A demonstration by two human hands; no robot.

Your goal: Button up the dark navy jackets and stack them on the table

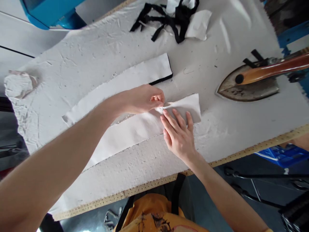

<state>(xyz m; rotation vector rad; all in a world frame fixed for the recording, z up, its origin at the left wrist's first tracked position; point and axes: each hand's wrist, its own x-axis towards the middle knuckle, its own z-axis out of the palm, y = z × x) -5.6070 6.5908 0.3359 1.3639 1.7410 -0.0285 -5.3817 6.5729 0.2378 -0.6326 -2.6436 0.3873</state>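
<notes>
A long white fabric strip (135,129) lies across the covered table under both hands. My left hand (147,98) is closed in a pinch on the strip's upper edge, where the cloth is lifted and folded a little. Spread flat, my right hand (180,133) presses the same strip near its right end. Beyond my left forearm lies a second white strip (142,72), with a black layer showing along its lower right edge; the forearm hides part of it. An iron (248,82) with a wooden handle rests to the right, apart from my hands.
Black strips and white scraps (178,22) lie in a heap at the back. A crumpled white piece (19,83) sits at the far left corner. A blue machine part (53,13) stands behind the table. Below the perforated table edge (241,151) is a blue basket (285,154).
</notes>
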